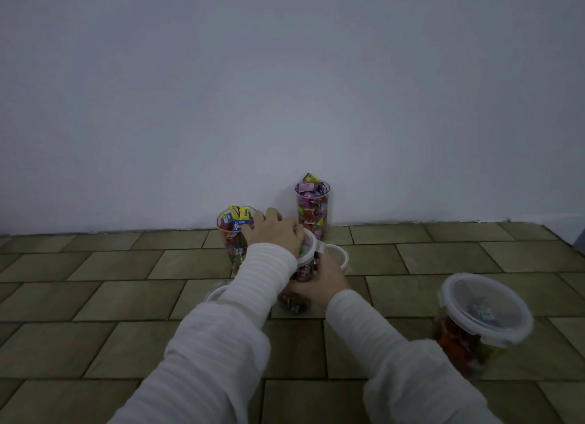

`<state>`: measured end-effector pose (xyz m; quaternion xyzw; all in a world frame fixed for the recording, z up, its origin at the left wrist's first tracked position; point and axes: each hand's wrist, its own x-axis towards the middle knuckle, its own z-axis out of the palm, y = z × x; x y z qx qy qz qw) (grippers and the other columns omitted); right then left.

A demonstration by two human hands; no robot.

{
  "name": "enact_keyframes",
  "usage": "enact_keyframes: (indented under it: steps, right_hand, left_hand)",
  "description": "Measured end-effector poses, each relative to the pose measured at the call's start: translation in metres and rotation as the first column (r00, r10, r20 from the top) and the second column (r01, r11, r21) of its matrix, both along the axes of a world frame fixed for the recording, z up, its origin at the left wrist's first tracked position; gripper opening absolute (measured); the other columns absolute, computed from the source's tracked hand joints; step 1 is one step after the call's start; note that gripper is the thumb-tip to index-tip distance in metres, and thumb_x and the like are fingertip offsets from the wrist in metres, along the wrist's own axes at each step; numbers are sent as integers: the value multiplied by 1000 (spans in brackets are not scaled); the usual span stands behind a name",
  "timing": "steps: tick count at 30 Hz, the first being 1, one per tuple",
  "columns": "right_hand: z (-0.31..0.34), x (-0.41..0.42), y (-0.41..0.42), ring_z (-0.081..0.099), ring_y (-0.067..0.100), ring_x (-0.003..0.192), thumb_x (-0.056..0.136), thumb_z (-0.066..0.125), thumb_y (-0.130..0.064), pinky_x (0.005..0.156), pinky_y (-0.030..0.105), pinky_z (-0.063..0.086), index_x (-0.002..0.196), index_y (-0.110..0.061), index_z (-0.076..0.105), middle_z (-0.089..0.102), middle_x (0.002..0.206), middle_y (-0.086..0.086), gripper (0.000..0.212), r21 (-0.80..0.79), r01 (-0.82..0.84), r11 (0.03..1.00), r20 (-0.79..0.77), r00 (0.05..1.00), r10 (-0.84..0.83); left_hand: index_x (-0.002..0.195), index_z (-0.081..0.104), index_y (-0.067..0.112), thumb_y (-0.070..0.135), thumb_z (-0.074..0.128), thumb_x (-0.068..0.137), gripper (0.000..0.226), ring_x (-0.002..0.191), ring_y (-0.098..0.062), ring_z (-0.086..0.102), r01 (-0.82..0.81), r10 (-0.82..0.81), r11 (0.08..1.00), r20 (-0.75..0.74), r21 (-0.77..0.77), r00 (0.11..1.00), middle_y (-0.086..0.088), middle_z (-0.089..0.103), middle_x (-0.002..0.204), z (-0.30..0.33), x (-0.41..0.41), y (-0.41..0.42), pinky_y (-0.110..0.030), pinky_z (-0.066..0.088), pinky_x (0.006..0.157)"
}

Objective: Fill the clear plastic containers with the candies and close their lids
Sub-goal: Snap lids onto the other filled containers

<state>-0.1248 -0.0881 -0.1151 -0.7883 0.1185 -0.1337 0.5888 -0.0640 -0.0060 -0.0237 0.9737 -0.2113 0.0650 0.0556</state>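
- Clear plastic, heaped with wrapped candies, the left open container [235,230] stands at ten o'clock of the hands, with no lid on it; it looks ready for capping.
- Left hand [277,233] lies palm-down on the white lid [308,246] of the middle container [299,284], fingers spread flat over it, seemingly to press it shut.
- Right hand [319,281] is clamped around that container's wall, likely steadying it against the push.
- Another open container [312,206], overfull, stands by the wall at twelve o'clock.
- A spare lid [340,254] lies on the tiled surface at two o'clock, near the hands, probably for the next container.
- At four o'clock the lidded container [481,322] stands well apart, seemingly finished.
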Motion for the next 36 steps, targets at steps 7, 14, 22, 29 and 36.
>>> enact_keyframes:
  steps: [7,14,22,29,36]
  right_hand:
    - [-6,3,-2,50,14,118,50,88,-29,102,40,45,122,-32,40,52,118,-12,86,45,13,999,-67,998,-10]
    - [-5,0,-3,48,12,114,62,86,-15,96,31,44,128,-28,35,49,110,-14,85,30,15,999,-61,998,-13]
    - [-5,-2,-13,50,1,101,59,89,-23,81,13,42,115,-31,38,51,103,-21,76,-39,-19,999,-59,998,17]
    - [7,4,-33,52,12,118,58,90,-26,96,28,47,141,-27,36,55,129,-8,99,-61,-163,985,-143,978,153]
    - [11,9,-38,46,19,127,44,90,-49,105,45,43,145,-33,28,50,137,-7,120,-103,-188,977,-221,962,162]
  left_hand:
    - [119,53,22,73,42,80,65,121,-30,35,66,-66,998,-13,7,998,-7,45,125,-6,-17,-1,-43,34,95]
    - [115,52,23,71,53,70,67,115,-29,36,39,-40,998,-14,-42,999,-6,44,115,-8,-12,-4,-42,41,93]
    - [125,54,28,65,49,83,57,111,-27,46,301,-299,954,-56,18,953,-5,55,118,4,-2,22,-37,37,97]
    - [126,56,36,2,67,83,56,136,-15,37,553,-609,792,-275,-260,744,2,43,145,5,47,67,-30,28,114]
    - [128,57,32,20,76,77,55,114,-20,55,646,-640,763,-129,7,757,7,49,141,7,65,59,-26,34,101]
